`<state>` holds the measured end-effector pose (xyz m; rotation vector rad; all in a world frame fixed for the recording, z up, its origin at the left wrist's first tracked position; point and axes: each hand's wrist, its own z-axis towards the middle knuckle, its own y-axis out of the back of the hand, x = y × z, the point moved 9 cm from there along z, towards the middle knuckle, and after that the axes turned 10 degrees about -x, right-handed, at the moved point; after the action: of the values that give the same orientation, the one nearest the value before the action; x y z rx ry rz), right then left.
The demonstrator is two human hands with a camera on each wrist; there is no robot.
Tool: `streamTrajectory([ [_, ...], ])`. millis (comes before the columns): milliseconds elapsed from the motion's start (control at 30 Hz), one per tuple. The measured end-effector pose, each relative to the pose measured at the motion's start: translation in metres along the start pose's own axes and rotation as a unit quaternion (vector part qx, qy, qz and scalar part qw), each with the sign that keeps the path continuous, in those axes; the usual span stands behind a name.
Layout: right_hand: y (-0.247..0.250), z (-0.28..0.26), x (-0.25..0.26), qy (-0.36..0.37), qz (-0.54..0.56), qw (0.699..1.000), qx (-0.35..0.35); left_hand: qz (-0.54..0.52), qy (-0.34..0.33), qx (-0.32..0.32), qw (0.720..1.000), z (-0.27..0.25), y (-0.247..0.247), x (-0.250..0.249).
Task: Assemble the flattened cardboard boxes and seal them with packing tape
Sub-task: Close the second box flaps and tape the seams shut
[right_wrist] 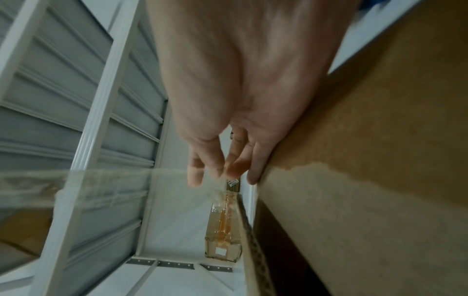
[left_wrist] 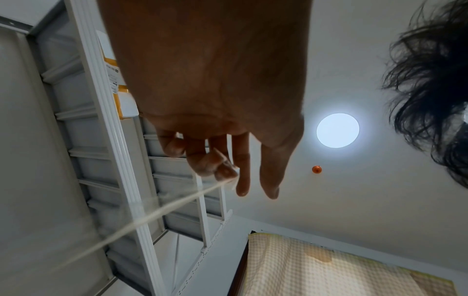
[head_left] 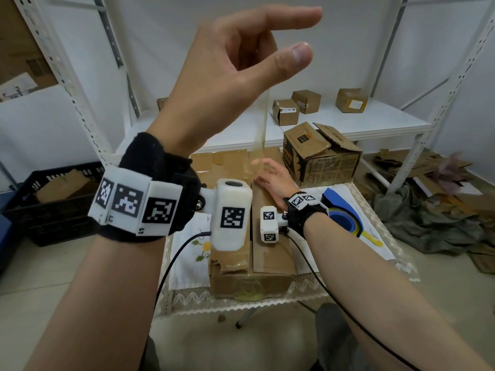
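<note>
1. The cardboard box lay on the cloth-covered table, at about 6 o'clock of centre in the head view. It was plain brown, its top flaps folded down to a seam running away from the person, with glossy clear tape on the near left flap and down the near face.
2. A strip of clear packing tape rose from the far end of the box, near 12 o'clock of it, up to the raised left hand. It was see-through and faintly yellow; in the left wrist view it showed as a thin pale band.
3. The left hand was lifted high, near 12 o'clock in the head view. Forefinger and thumb stood straight and apart, while the curled fingers behind pinched the end of the tape.
4. The right hand lay flat on the far end of the box top with fingers loosely spread, gripping nothing.
5. A blue tape dispenser sat on the table at 3 o'clock of the box, just beyond the right wrist.
6. A worn, printed carton stood at 1 o'clock of the box, and small brown boxes sat on the white shelf behind.
7. A black crate holding cardboard stood at 9 o'clock.
</note>
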<state>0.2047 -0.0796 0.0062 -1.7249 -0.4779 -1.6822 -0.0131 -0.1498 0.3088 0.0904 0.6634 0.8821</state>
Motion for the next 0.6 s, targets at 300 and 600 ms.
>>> streamTrajectory([
  [300,-0.002,-0.007,0.011,0.027,-0.112,0.993,-0.006,0.009,0.004,-0.028,1.000,0.005,0.005,0.004],
  [600,-0.011,-0.002,0.010,0.068,-0.288,0.955,-0.004,0.009,0.018,-0.031,0.999,0.004,0.006,0.009],
])
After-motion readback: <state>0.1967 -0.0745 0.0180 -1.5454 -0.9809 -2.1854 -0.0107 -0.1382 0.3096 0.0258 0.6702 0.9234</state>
